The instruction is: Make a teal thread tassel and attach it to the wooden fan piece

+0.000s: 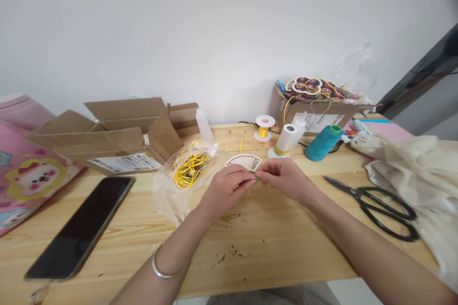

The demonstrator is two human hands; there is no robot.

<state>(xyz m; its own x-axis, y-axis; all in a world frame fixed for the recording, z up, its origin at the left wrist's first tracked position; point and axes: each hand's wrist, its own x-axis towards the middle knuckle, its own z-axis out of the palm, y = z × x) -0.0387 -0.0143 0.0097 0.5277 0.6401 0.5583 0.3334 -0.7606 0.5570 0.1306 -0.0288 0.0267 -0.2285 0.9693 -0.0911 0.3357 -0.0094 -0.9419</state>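
My left hand (225, 189) and my right hand (284, 178) meet at their fingertips over the wooden table (272, 248), pinching something small and thin between them; I cannot tell what it is. Just behind the fingers lies a half-round wooden cutout piece (243, 161) with a yellow cord running from its top. A clear plastic bag (186, 171) holding coiled yellow cord lies to the left of my left hand. A silver bangle sits on my left wrist.
A dark phone (80, 226) lies at front left, black scissors (381, 205) at right beside cream cloth (422, 176). Behind stand a yellow cord spool (265, 127), a white spool (288, 139), a teal thread cone (322, 143) and open cardboard boxes (114, 136), (322, 109).
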